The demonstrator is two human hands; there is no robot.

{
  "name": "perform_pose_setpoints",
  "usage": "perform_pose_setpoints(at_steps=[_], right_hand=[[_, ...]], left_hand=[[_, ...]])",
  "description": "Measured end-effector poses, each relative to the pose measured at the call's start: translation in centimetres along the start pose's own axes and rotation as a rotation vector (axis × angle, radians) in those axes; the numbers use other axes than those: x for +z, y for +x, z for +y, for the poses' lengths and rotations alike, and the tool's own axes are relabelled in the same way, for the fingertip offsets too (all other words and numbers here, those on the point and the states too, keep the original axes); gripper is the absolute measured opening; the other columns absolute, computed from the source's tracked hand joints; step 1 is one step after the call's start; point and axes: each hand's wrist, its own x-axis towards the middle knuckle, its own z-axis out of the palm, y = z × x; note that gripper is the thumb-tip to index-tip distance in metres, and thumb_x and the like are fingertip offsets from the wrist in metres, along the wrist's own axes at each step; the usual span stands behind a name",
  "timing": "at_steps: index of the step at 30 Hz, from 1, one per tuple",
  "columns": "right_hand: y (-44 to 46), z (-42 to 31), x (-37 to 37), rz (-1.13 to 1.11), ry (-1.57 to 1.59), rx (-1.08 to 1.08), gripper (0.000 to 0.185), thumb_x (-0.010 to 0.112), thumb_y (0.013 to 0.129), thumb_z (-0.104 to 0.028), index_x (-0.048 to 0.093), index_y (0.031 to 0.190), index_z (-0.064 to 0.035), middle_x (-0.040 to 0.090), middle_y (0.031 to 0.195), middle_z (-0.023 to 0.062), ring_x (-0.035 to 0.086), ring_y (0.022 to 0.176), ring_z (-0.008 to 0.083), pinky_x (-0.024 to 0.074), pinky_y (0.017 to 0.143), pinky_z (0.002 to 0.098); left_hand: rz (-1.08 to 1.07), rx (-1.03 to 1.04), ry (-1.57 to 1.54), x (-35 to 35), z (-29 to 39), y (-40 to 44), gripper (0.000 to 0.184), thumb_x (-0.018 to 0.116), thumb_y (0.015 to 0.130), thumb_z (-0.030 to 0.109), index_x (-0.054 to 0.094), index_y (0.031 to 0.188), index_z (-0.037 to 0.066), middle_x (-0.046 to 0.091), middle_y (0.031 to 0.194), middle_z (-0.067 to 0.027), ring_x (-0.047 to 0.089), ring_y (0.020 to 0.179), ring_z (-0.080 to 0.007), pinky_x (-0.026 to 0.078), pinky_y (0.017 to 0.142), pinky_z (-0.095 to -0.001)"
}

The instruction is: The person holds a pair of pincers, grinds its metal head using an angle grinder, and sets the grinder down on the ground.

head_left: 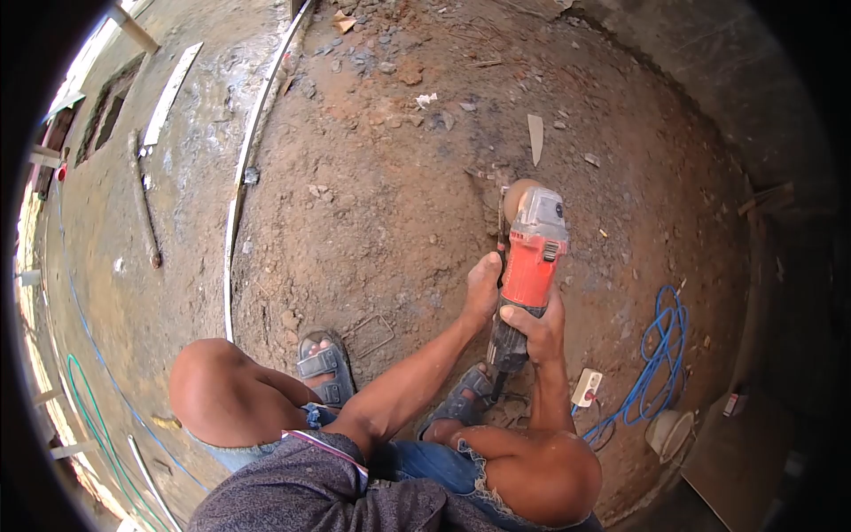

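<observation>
A red and black angle grinder (530, 270) with a grey head points away from me over the dirt floor. My right hand (542, 330) is wrapped round its black rear body, the thumb across the top. To its left, my left hand (484, 282) is closed on a dark side handle, mostly hidden behind the fingers. A round tan disc (519, 197) shows at the grinder's head. Just beyond the disc lies a pale pointed shard (535, 139).
Near my right knee are a white socket block (586, 388) and a coiled blue cable (660, 350). A long pale strip (235, 213) runs along the left, with a stick (144, 199) beyond it. My sandalled feet rest below the hands.
</observation>
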Motion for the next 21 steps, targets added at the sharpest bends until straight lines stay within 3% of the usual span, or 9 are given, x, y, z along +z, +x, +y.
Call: perform_pose_setpoints(at_steps=[8,11,21], right_hand=[[0.0,-0.3,0.1,-0.038,-0.012,-0.04,0.07,0.076,0.068,-0.019,0.045,0.128,0.0021,0.057,0.112,0.008,0.057,0.102,0.0168,0.0446,0.093,0.0318],[0.0,-0.1,0.1,-0.019,0.009,-0.019,0.071,0.076,0.068,-0.019,0.045,0.128,0.0021,0.057,0.113,0.0082,0.056,0.103,0.0168,0.0443,0.093,0.0319],[-0.1,-0.2,0.0,-0.019,-0.007,0.015,0.071,0.076,0.067,-0.018,0.045,0.128,0.0019,0.056,0.113,0.0085,0.056,0.102,0.0161,0.0455,0.091,0.0311]], left_hand=[[-0.055,-0.027,0.004,-1.1,-2.1,1.1,0.046,0.048,0.099,0.045,0.057,0.112,0.002,0.064,0.101,-0.0036,0.06,0.085,-0.0079,0.051,0.074,-0.0253],[0.046,0.049,-0.037,0.6,-0.4,0.3,0.044,0.047,0.099,0.046,0.059,0.099,0.004,0.058,0.085,0.0016,0.052,0.074,-0.0049,0.046,0.066,-0.0234],[0.004,-0.033,-0.01,-0.2,-1.1,0.6,0.043,0.046,0.1,0.046,0.058,0.098,0.005,0.057,0.084,0.003,0.05,0.075,-0.0039,0.045,0.067,-0.0234]])
